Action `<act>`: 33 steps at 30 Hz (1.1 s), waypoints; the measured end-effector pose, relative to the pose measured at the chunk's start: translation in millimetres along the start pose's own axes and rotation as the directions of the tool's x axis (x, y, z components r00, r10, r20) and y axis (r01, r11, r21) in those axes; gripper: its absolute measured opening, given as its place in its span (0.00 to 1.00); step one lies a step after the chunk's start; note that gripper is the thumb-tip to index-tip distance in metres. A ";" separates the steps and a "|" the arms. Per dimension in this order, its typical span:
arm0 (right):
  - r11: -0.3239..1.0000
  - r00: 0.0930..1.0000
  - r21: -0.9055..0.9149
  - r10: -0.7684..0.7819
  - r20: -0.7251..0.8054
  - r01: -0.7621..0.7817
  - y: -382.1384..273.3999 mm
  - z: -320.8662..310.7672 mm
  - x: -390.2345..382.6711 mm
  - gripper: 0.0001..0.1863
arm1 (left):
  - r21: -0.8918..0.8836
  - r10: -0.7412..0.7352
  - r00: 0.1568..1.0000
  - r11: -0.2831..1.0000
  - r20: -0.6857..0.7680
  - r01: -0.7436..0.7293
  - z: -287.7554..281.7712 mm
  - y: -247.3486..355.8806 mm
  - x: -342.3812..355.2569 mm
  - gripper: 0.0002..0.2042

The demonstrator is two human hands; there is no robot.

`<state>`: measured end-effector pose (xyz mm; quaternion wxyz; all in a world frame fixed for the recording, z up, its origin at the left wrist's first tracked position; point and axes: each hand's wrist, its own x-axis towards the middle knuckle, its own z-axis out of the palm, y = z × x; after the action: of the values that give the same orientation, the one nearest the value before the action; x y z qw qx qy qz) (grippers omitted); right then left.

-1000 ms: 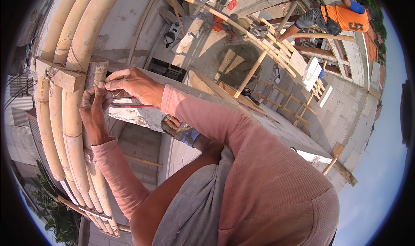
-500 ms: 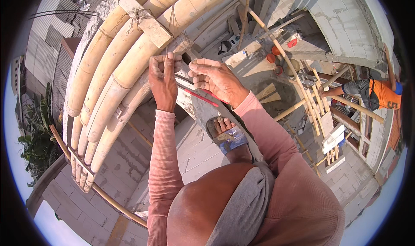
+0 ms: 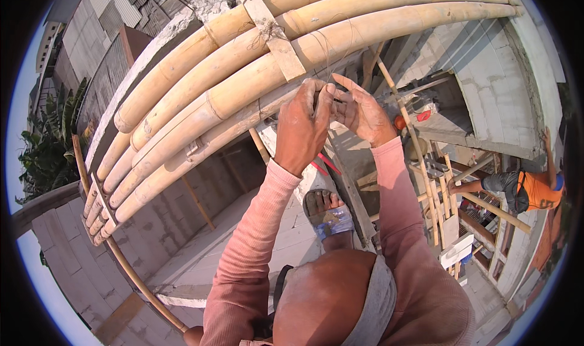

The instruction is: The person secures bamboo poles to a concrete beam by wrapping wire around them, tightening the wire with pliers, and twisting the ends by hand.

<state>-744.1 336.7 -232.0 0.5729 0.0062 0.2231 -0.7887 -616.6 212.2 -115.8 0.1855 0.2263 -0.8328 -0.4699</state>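
Thin wire [image 3: 328,53] hangs in loose loops in front of the nearest bamboo pole [image 3: 243,96], running down to my fingers. My left hand [image 3: 302,127] is closed, with thumb and forefinger pinching the wire just below the end of a wooden slat [image 3: 272,33]. Close against it, my right hand [image 3: 365,116] has its forefinger stretched toward the wire and its other fingers bent in at my left thumb; its fingertips are partly hidden. Below my hands lie the red handles [image 3: 328,163] of a tool whose head is out of sight.
Several bamboo poles run side by side, with more wire knotted on the slat. My sandalled foot [image 3: 328,215] stands on a narrow concrete wall top [image 3: 307,185], with a drop on the right. A person in an orange shirt [image 3: 538,191] is among bamboo scaffolding at far right.
The view has swung, so my hands and the poles appear further right. My hands have come closer together, and my right forefinger has stretched out from its earlier bent position.
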 end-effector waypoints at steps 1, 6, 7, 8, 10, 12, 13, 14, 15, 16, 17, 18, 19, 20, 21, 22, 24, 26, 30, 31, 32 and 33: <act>0.997 0.991 -0.077 0.014 -0.134 -0.024 -2.6 9.3 4.4 0.37 | -0.067 -0.070 0.998 0.995 0.004 0.070 -5.8 3.8 0.1 0.13; 0.940 0.960 -0.314 0.046 -0.276 -0.135 -13.5 19.7 26.4 0.20 | -0.152 -0.167 0.986 0.975 0.000 0.165 -39.5 4.2 16.6 0.16; 0.850 0.948 -0.512 -0.050 -0.315 -0.126 -11.6 21.4 32.5 0.20 | -0.148 -0.155 0.988 0.978 -0.026 0.150 -52.2 3.6 24.5 0.18; 0.714 0.927 -0.687 -0.155 -0.343 -0.135 -11.2 17.3 35.8 0.19 | -0.071 -0.160 0.986 0.985 -0.034 0.158 -65.1 5.6 35.7 0.18; 0.515 0.921 -0.851 -0.272 -0.280 -0.107 -10.0 -3.6 44.1 0.20 | -0.191 -0.171 0.982 0.969 -0.081 0.154 -83.3 5.2 62.0 0.18; 0.114 0.856 -0.993 -0.516 -0.044 0.017 -3.3 -18.0 55.5 0.23 | -0.362 -0.214 0.976 0.912 -0.025 0.191 -104.3 7.1 82.9 0.16; 0.110 0.855 -0.994 -0.516 -0.049 0.009 4.2 -30.7 56.7 0.23 | -0.369 -0.217 0.976 0.909 -0.021 0.194 -108.2 5.0 87.4 0.16; -0.042 0.812 -0.989 -0.566 0.140 0.141 13.1 -37.0 59.5 0.23 | -0.386 -0.237 0.971 0.894 0.025 0.228 -113.2 6.6 91.5 0.15; -0.199 0.742 -0.945 -0.586 0.326 0.259 18.5 -43.8 62.1 0.24 | -0.401 -0.255 0.964 0.878 0.071 0.262 -115.4 8.7 95.1 0.15; -0.196 0.744 -0.946 -0.585 0.324 0.258 22.7 -42.1 63.4 0.24 | -0.400 -0.258 0.963 0.877 0.072 0.265 -115.5 10.4 96.1 0.15; -0.178 0.751 -0.948 -0.578 0.319 0.266 26.1 -40.6 64.5 0.23 | -0.393 -0.283 0.956 0.872 0.081 0.292 -113.4 12.4 97.0 0.15; -0.159 0.759 -0.949 -0.571 0.314 0.273 28.3 -39.7 64.6 0.23 | -0.385 -0.308 0.947 0.866 0.091 0.319 -111.7 11.9 97.8 0.14; -0.157 0.759 -0.950 -0.571 0.311 0.271 30.2 -44.3 66.0 0.23 | -0.384 -0.310 0.946 0.866 0.093 0.321 -112.4 7.7 102.8 0.14; -0.168 0.752 -0.950 -0.581 0.312 0.264 30.5 -49.0 69.3 0.22 | -0.351 -0.235 0.963 0.898 0.131 0.267 -115.1 2.3 113.4 0.15; -0.180 0.744 -0.950 -0.591 0.312 0.255 29.0 -54.0 72.5 0.22 | -0.320 -0.159 0.972 0.924 0.172 0.207 -115.7 -3.1 125.4 0.16; -0.184 0.748 -0.953 -0.591 0.303 0.241 26.5 -59.1 73.4 0.22 | -0.330 -0.161 0.970 0.919 0.181 0.214 -109.0 -14.8 138.8 0.16; -0.003 0.807 -0.980 -0.567 0.165 0.198 28.7 -54.0 81.7 0.20 | -0.436 -0.181 0.978 0.875 0.106 0.209 -106.7 -28.3 163.3 0.13; 0.367 0.927 -0.925 -0.372 -0.046 0.101 18.7 -38.2 80.6 0.19 | -0.461 -0.108 0.985 0.873 0.137 0.160 -110.3 -25.0 173.5 0.12; 0.859 0.971 -0.506 -0.051 -0.233 -0.076 9.6 -31.7 73.0 0.19 | -0.368 -0.130 0.975 0.910 0.178 0.189 -98.8 0.3 170.5 0.12; 0.861 0.972 -0.504 -0.053 -0.230 -0.072 7.6 -24.7 72.5 0.19 | -0.365 -0.099 0.985 0.919 0.145 0.146 -98.5 3.2 167.3 0.12; 0.811 0.955 -0.579 -0.101 -0.280 -0.084 5.6 -16.5 71.3 0.21 | -0.360 -0.067 0.992 0.927 0.111 0.103 -98.9 4.6 165.8 0.12; 0.755 0.934 -0.648 -0.151 -0.324 -0.103 5.9 -10.2 71.7 0.23 | -0.354 -0.066 0.992 0.930 0.110 0.101 -100.4 1.0 170.0 0.12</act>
<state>-765.9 274.4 -262.2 0.4776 -0.0548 0.5851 -0.6531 -705.4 48.7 -49.5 0.1634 0.2011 -0.7305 -0.6319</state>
